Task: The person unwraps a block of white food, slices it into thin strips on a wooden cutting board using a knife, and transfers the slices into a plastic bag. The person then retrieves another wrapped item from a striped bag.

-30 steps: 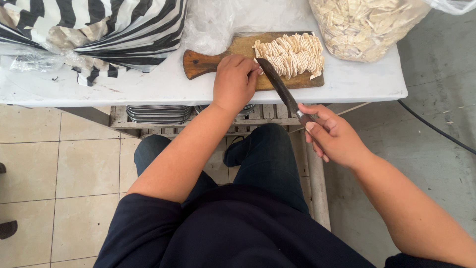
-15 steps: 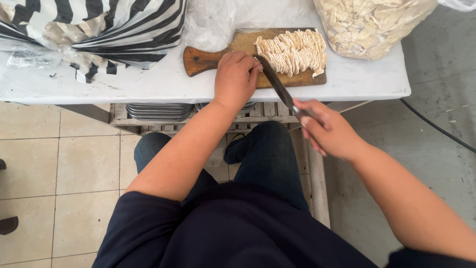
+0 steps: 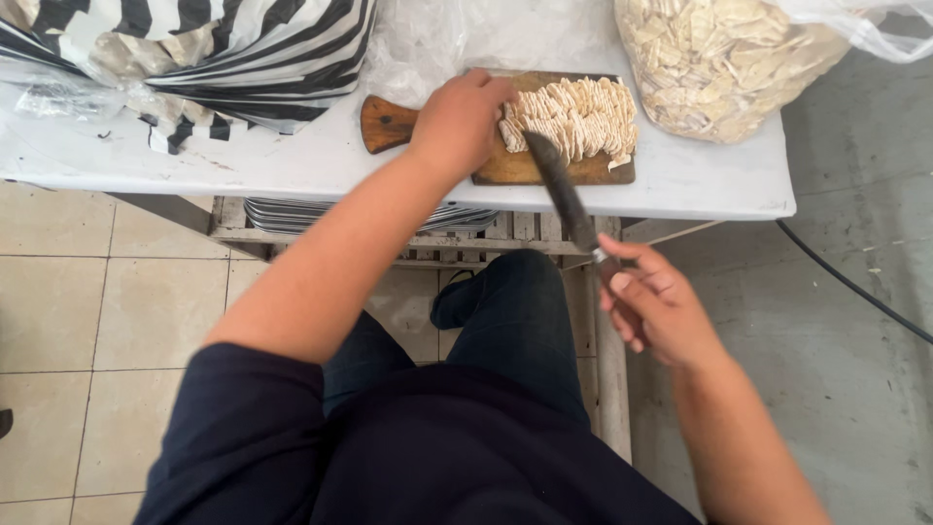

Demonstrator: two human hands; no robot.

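The person sits at a white table (image 3: 243,165). The left hand (image 3: 457,122) lies with curled fingers on a pile of pale, thin strips (image 3: 573,117), pressing its left end down on a wooden cutting board (image 3: 505,167). The right hand (image 3: 661,311) is closed around the handle of a long dark knife (image 3: 559,190); the handle itself is hidden inside the fist. The blade reaches up over the table edge and its tip meets the strips just beside the left fingers.

To do this cut well, the left fingertips should stay bent back from the blade, and the pile should be held tight so that the strips do not slide. The knife comes at a slant, so a slow, steady stroke looks safer than a quick one.

The strips are cream-coloured, flat and look dry, laid in a dense row. The board is brown, worn, with a rounded handle to the left. A clear plastic bag (image 3: 719,58) full of similar pale pieces stands at the right, and a black-and-white striped bag (image 3: 253,49) at the left. Under the table a stack of metal trays (image 3: 292,216) rests on a wooden pallet (image 3: 505,243).
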